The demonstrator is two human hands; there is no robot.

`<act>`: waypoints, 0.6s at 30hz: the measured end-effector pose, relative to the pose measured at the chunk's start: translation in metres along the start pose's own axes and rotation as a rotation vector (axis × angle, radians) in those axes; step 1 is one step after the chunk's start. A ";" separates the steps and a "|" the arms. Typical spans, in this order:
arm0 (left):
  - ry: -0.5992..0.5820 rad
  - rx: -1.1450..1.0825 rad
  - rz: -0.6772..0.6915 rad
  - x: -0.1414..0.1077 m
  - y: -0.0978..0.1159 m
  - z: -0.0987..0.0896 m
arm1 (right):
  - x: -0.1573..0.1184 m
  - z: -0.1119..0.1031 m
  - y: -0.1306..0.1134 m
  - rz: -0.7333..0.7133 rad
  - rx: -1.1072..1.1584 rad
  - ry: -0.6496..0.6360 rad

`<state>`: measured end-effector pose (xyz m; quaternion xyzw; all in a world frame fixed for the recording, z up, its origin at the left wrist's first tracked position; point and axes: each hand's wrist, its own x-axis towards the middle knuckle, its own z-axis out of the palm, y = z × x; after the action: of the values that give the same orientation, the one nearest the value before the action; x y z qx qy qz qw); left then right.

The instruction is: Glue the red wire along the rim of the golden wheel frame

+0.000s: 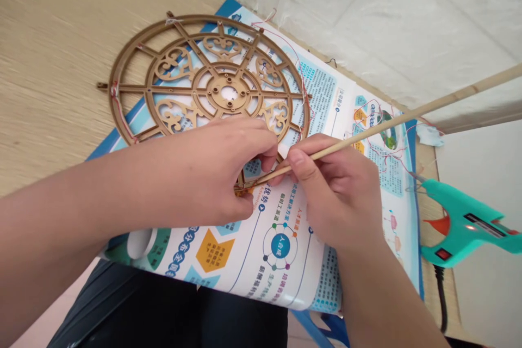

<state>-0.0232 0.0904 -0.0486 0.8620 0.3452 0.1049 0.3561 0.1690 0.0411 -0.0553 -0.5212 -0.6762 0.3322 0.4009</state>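
A round gold openwork frame (229, 92) with scroll panels lies partly on a printed poster sheet (285, 283). My left hand (240, 168) is curled around the near edge of its rim, thumb and fingers gripping it. Between the thumb and fingers of my right hand (330, 185) is a long thin wooden stick (391, 122). The stick's tip touches the rim beside my left fingertips, and its other end rises to the upper right. Thin red and white wires run along the frame's outer ring.
A teal glue gun (465, 223) with a lit red switch and black cord lies at the right edge of the wooden table (53, 65). Loose red wires (385, 155) lie on the poster's right part. A pale tiled wall (367, 11) stands behind.
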 end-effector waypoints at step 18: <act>0.032 -0.005 0.008 0.000 -0.004 0.002 | -0.005 0.003 0.000 -0.041 -0.025 -0.027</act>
<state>-0.0244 0.0917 -0.0528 0.8607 0.3471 0.1211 0.3523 0.1669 0.0356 -0.0574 -0.5079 -0.6961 0.3223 0.3919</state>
